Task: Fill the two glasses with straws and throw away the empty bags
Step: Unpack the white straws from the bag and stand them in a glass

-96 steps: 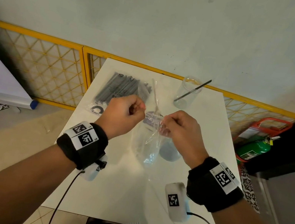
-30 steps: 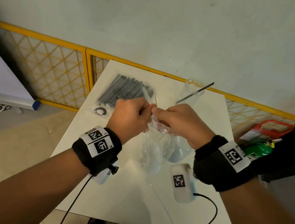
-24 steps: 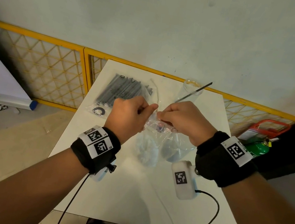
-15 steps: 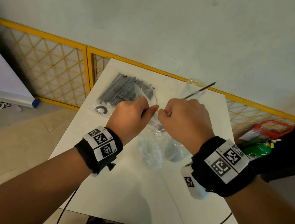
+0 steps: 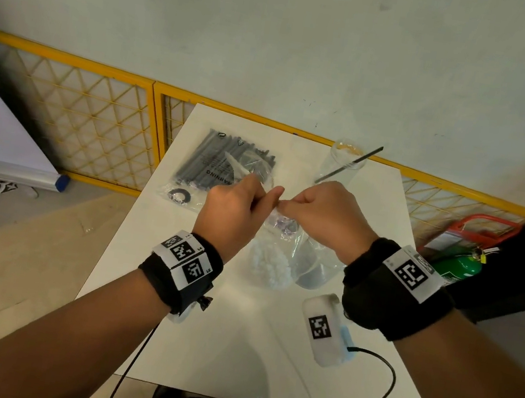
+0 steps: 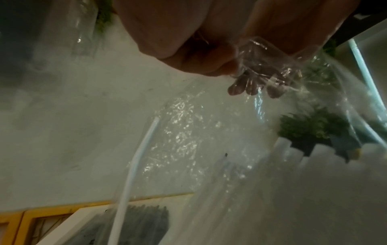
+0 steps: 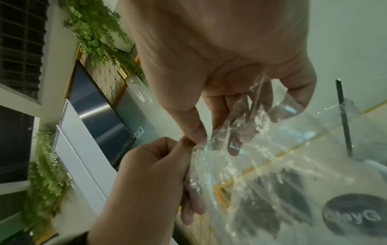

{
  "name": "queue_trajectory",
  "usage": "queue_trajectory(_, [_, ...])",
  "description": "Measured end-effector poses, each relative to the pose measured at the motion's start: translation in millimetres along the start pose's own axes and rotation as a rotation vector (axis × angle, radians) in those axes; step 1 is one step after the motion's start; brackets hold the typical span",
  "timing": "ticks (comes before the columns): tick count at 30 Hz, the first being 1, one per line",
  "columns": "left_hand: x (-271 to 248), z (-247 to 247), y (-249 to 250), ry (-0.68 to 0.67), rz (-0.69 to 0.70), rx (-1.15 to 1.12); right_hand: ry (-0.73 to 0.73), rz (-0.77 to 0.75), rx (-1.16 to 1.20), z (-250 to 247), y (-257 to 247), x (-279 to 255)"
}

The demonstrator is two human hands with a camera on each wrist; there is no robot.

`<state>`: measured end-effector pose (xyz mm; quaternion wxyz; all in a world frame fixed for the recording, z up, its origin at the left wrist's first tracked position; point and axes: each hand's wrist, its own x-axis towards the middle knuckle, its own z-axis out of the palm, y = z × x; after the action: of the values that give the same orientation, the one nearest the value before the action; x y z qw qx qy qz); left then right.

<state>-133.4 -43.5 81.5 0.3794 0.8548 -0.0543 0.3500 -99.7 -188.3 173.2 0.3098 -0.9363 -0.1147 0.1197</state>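
Observation:
Both hands hold a clear plastic bag (image 5: 286, 237) upright above the white table (image 5: 229, 349). My left hand (image 5: 266, 196) and right hand (image 5: 288, 205) pinch its top edge, knuckles almost touching. White straws (image 5: 269, 266) sit bunched in the bag's bottom. The right wrist view shows my right hand (image 7: 211, 137) and left hand (image 7: 188, 144) gripping the crinkled bag (image 7: 251, 165). A glass (image 5: 343, 163) holding one black straw (image 5: 349, 170) stands at the back right. A second glass (image 5: 257, 172) with a white straw (image 5: 234, 163) stands behind my left hand. A bag of black straws (image 5: 215, 159) lies at the back left.
A yellow lattice fence (image 5: 86, 120) runs behind the table along the wall. A green fire extinguisher (image 5: 455, 265) in a red stand sits on the floor to the right. A black cable (image 5: 374, 391) trails over the table's near right part.
Three seconds ago my hands were apart on the bag's top; they have since closed together. In the last second they shifted slightly away from me, still pinching the bag.

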Motion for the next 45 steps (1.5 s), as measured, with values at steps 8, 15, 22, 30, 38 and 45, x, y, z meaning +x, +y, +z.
queue_trajectory(8, [1.7,1.7,0.5,0.030,-0.034,-0.003,-0.077,0.121,0.236,1.9,-6.1,0.9])
queue_trajectory(15, [1.0,-2.9,2.1,0.024,-0.074,-0.037,-0.097,0.207,0.353,-3.0,-5.3,2.0])
queue_trajectory(22, [3.7,-14.5,-3.3,-0.017,0.140,0.199,-0.079,0.037,0.130,-1.2,-6.0,2.3])
queue_trajectory(30, [-14.0,-21.7,-16.5,-0.008,-0.111,-0.099,-0.239,-0.131,0.086,10.7,11.0,-18.1])
queue_trajectory(38, [3.8,-35.6,-4.4,-0.004,-0.442,-0.206,0.083,-0.117,0.072,26.5,3.6,-31.4])
queue_trajectory(45, [31.6,-51.3,12.6,-0.403,-0.520,-0.016,0.200,-0.272,0.260,47.2,-1.7,-49.3])
